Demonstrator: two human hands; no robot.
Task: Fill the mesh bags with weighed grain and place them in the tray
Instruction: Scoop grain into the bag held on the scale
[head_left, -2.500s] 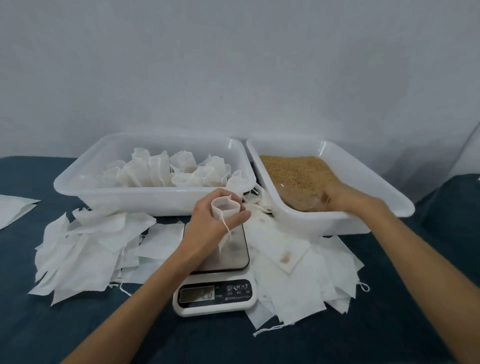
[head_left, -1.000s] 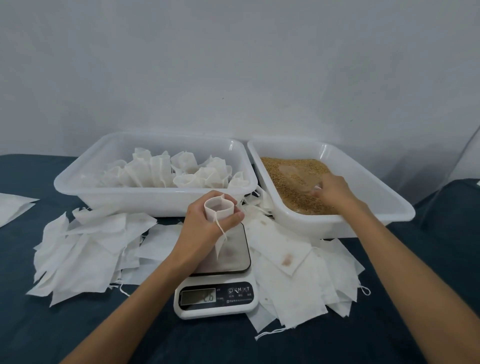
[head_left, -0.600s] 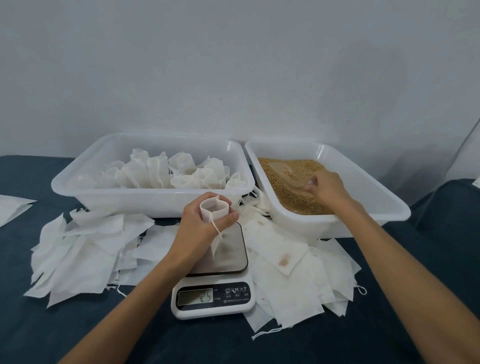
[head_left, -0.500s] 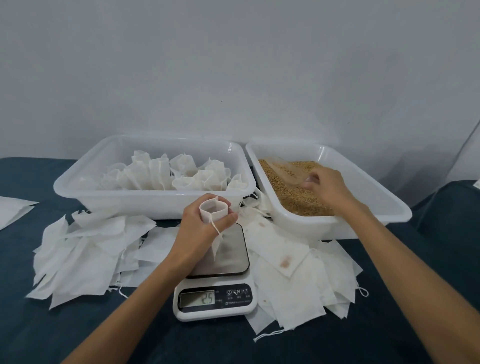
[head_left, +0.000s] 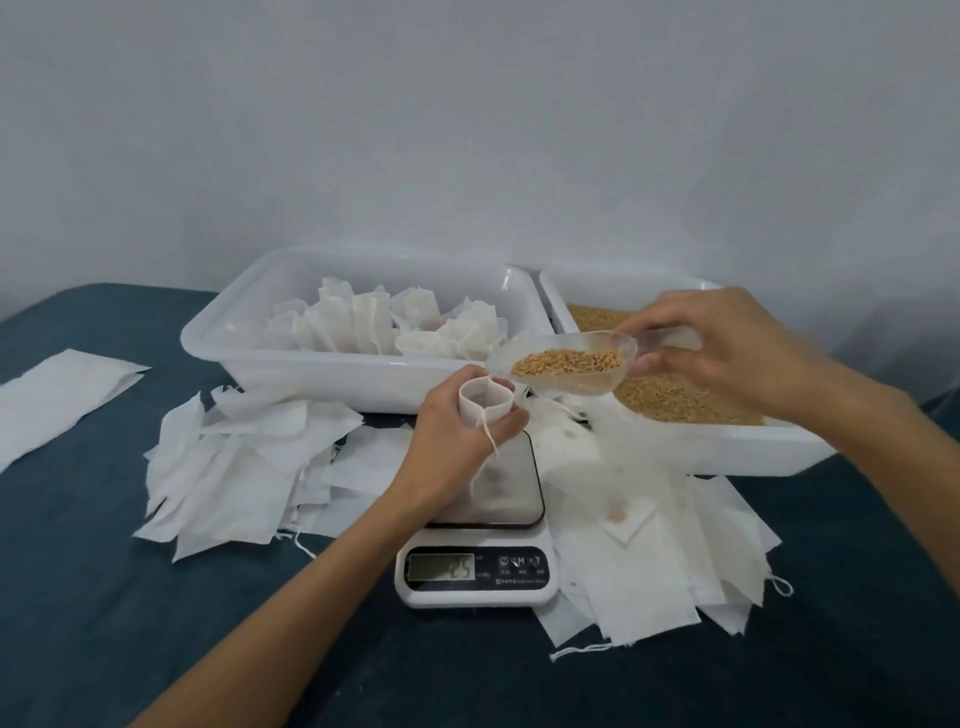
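Observation:
My left hand grips a small white mesh bag with its mouth held open, standing on the kitchen scale. My right hand holds the handle of a clear plastic scoop loaded with brown grain, its lip just right of and above the bag's mouth. The grain tray lies at the right, heaped with grain. The left tray holds several filled white bags. The scale's display shows digits that look like 25.
Loose empty white bags lie in a pile left of the scale and another pile right of it. One flat white sheet lies at the far left on the dark blue cloth. A pale wall stands behind the trays.
My right hand has lifted the scoop out of the grain tray and carried it left, loaded, to just above the bag. My left hand and the bag stay on the scale.

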